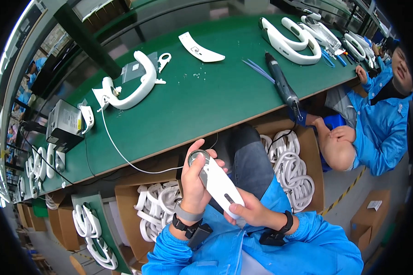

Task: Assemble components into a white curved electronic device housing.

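Note:
Over my lap I hold a long white plastic housing (221, 187) with a dark slot near its lower end and a round grey ring at its upper end. My left hand (195, 178) is wrapped round the upper end, its thumb pressed on the ring. At the lower end, beside the slot, my right hand (253, 210) grips the same part between thumb and fingers. Beyond my hands, a curved white handle (144, 87) lies on the green bench (192, 110), and a thin white cable (119, 149) runs from near it toward my left hand.
A dark electric screwdriver (282, 80) lies by the bench edge. Farther back are a curved white panel (199, 48) and white frames (293, 43). A black box (65, 123) stands left. Cartons (124, 206) of white parts flank my legs. A co-worker (376, 114) sits at right.

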Demonstrator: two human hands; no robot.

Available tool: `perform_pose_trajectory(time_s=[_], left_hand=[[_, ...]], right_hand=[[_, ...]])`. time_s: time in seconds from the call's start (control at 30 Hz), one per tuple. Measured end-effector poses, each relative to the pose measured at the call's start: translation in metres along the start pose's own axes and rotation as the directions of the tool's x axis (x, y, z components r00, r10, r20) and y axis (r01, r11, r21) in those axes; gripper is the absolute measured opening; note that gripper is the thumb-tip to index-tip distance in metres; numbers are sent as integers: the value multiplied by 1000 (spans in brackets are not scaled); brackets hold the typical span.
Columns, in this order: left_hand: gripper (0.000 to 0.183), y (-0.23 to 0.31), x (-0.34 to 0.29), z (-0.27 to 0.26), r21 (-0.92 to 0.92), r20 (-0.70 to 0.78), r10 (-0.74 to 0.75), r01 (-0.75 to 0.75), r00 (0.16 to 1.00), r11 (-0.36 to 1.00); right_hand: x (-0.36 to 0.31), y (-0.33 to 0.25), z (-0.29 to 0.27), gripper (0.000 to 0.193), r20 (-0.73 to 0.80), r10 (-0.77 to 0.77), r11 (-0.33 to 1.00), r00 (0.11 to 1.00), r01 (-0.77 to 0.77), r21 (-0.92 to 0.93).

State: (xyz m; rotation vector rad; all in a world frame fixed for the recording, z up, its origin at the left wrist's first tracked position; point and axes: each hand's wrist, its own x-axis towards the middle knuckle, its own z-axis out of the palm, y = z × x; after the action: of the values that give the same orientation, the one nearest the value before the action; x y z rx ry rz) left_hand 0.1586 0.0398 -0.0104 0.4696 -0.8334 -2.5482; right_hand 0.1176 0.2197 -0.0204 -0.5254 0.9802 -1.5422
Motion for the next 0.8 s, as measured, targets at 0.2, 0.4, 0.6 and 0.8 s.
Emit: perform_pose_trajectory(time_s=[0.2, 0.4, 0.6, 0.8], left_hand=[[28, -10, 3, -9, -8, -186, -53, 53, 981, 999], [28, -6, 1, -10, -82, -137, -37, 26, 990, 996], [27, -5, 1, -13, -97, -97, -37, 28, 995, 995], [28, -5, 2, -12, -34, -97, -48, 45, 994, 998]], right_hand=[[1, 8, -3, 35, -14, 38, 997, 999, -37, 62], [2, 4, -2, 36, -16, 48, 999, 999, -48, -2], [4, 9, -1, 35, -45, 8, 997, 999, -12, -77], [5, 8, -1, 34, -56, 17, 998, 998, -20, -52]])
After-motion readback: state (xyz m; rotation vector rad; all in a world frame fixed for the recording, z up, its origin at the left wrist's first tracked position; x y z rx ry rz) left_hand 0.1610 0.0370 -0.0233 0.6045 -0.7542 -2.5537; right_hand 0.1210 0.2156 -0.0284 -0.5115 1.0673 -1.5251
